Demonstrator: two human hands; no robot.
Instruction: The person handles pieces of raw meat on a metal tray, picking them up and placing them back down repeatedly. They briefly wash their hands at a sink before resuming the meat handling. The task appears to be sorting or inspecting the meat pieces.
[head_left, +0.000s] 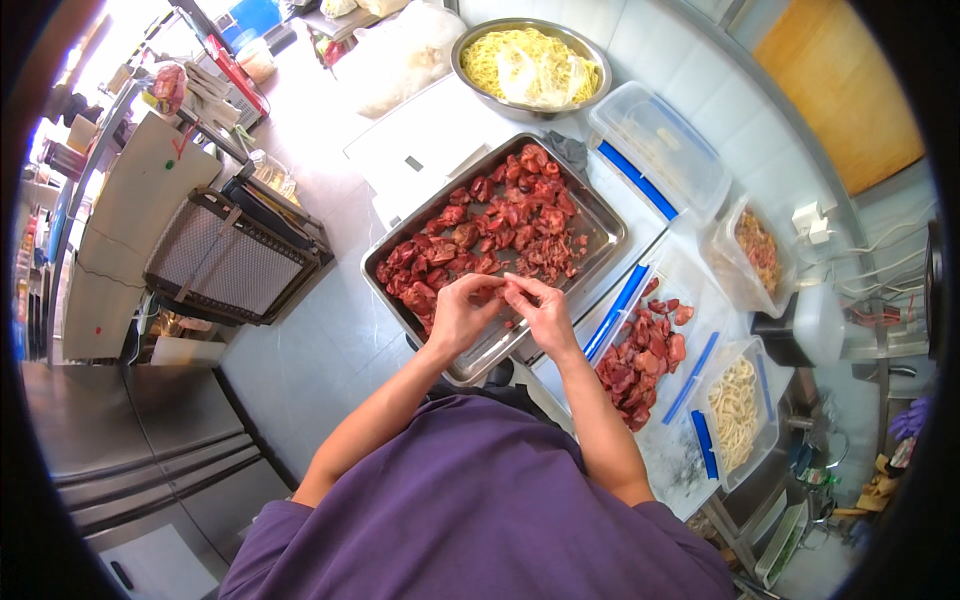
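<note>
Both hands meet over the near edge of a rectangular metal tray (609, 238). Between the fingertips of my left hand (466, 309) and my right hand (541, 311) is a small piece of meat (510, 288), partly hidden by the fingers. Dark red meat chunks (480, 225) fill much of the tray's left and far parts. A heap of shredded meat (551, 259) lies just beyond my right hand. To the right, more red meat chunks (645, 360) sit in a clear plastic container with a blue clip edge (619, 311).
A metal bowl of yellow noodles (529, 64) stands at the back. Right of the tray are a lidded clear box (660, 150), an open bag of food (754, 251) and a container of pale noodles (733, 412). A steel cabinet (135, 450) is at lower left, below a folded chair (236, 259).
</note>
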